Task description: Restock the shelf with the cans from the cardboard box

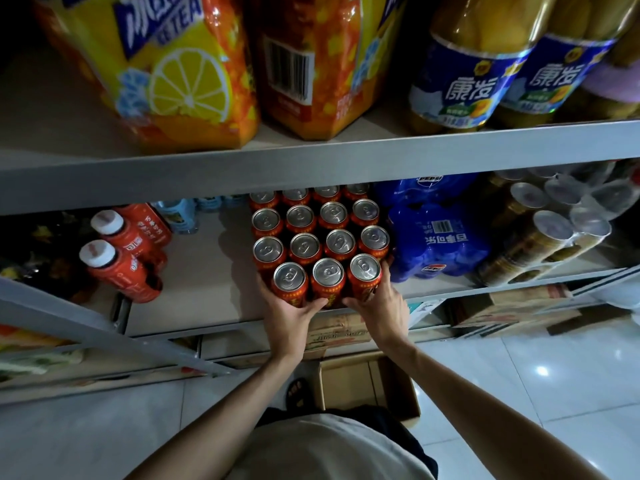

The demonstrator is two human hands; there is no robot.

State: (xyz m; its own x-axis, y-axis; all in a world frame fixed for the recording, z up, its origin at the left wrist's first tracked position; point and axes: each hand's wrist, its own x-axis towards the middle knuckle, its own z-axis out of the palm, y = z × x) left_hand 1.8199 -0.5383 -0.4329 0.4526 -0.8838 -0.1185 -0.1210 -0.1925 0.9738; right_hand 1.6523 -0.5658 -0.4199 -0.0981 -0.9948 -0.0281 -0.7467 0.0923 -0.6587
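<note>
left hand [290, 315]: fingers curled round the left side of the leftmost front can, thumb lying across the front toward the middle one; closed grip, not splayed
right hand [381, 306]: mirror of that, fingers wrapped round the right side of the rightmost can, thumb across the front; the two thumbs nearly meet at the middle can
front three cans [328, 278]: red, silver tops, upright, side by side and touching, clamped between both hands at the front edge of the shelf [207, 271]; can't tell if the bases sit on the board or just off it
can block [318, 233]: same red cans in rows of four, upright, running back under the upper board; front three sit right against its nearest row
cardboard box [367, 379]: on the floor [519, 375] straight below the hands, between the forearms, flaps open, near end hidden by the person's torso
Pepsi pack [436, 244]: blue shrink-wrap, just right of the can block, close to the right-hand fingers
red bottles [117, 258]: white caps, same tier, well left of the block
gold cans [554, 233]: shrink-wrapped, far right of the tier
upper tier: iced tea packs [173, 64] on the left, blue-label bottles [467, 81] on the right
</note>
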